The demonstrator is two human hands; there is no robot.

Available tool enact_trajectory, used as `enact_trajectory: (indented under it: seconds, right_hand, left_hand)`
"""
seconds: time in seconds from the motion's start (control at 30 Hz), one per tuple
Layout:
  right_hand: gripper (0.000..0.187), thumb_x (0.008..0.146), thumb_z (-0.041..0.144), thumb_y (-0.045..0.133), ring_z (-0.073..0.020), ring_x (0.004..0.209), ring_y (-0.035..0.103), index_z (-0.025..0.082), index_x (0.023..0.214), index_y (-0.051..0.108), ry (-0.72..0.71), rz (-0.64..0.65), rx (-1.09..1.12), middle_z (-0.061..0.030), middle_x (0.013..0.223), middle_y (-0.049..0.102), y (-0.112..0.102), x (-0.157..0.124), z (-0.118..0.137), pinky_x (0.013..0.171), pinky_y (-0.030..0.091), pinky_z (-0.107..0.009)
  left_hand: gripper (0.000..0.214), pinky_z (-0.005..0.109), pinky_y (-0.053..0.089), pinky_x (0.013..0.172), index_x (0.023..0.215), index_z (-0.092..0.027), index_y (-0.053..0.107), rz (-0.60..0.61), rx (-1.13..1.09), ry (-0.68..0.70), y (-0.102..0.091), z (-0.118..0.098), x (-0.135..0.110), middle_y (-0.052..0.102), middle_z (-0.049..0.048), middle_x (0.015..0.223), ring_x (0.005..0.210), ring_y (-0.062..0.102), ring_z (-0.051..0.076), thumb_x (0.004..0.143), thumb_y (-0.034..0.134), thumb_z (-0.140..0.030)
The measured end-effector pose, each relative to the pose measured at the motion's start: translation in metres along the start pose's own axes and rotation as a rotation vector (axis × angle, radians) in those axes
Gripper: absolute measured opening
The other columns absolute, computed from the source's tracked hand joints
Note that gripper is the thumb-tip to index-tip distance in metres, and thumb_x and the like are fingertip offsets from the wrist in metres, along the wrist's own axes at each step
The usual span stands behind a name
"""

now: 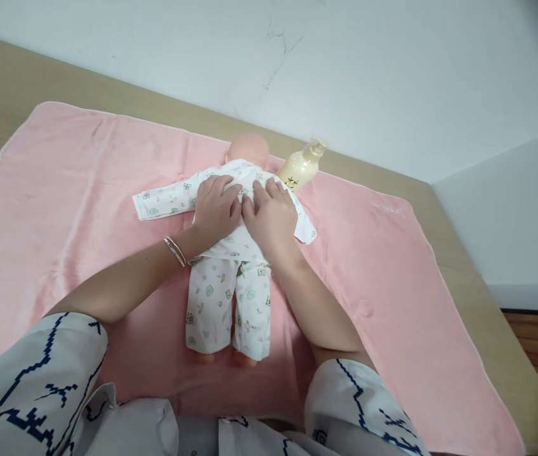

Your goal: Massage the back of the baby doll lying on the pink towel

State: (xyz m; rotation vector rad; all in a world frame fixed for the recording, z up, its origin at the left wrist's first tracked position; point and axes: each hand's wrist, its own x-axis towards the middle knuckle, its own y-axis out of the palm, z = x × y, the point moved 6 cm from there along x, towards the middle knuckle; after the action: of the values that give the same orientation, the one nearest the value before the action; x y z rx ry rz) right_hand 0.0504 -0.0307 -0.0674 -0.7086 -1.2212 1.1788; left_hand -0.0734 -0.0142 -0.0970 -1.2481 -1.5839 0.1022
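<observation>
A baby doll in white printed pyjamas lies on its back on a pink towel, head toward the wall. My left hand rests on the doll's chest, fingers flat and together on the shirt; a thin bangle sits on that wrist. My right hand lies beside it on the chest, fingers stretched out over the shirt front. Both hands touch the fabric and each other at the thumbs. The doll's feet stick out from the trouser legs near me.
A pale yellow pump bottle lies tilted by the doll's head on the towel's far edge. The towel covers a wooden table against a white wall. The table's right edge drops to a wooden floor.
</observation>
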Motion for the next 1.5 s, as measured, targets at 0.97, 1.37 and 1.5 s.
enact_trajectory:
  seconds: [0.97,1.37,1.5]
  right_hand:
    - [0.053,0.098,0.032,0.041,-0.0329,0.151,0.037,0.01,0.146,0.051,-0.106,0.146,0.04,-0.0193,0.158,0.045,0.005,0.008,-0.003,0.123,0.032,-0.054]
    - [0.058,0.101,0.044,0.04,-0.0347,0.156,0.027,0.019,0.153,0.044,-0.02,0.146,0.1,-0.0143,0.165,0.036,0.008,0.016,-0.018,0.123,0.025,-0.062]
    - [0.059,0.102,0.043,0.036,-0.035,0.157,0.024,0.016,0.155,0.04,-0.041,0.163,0.093,-0.0145,0.166,0.033,0.011,0.017,-0.016,0.125,0.02,-0.062]
  left_hand:
    - [0.029,0.049,0.044,0.116,0.107,-0.019,0.068,0.031,-0.104,0.102,0.009,0.006,0.0,0.069,0.0093,0.131,0.131,0.058,0.026,0.095,0.042,-0.026]
    - [0.046,0.053,0.04,0.119,0.127,-0.02,0.065,0.004,-0.066,-0.013,0.015,0.015,0.001,0.055,0.0116,0.15,0.146,0.044,0.03,0.105,0.031,-0.043]
    - [0.041,0.052,0.039,0.12,0.129,-0.02,0.064,0.03,-0.081,0.025,0.02,0.016,0.002,0.06,0.011,0.145,0.144,0.047,0.029,0.104,0.036,-0.037]
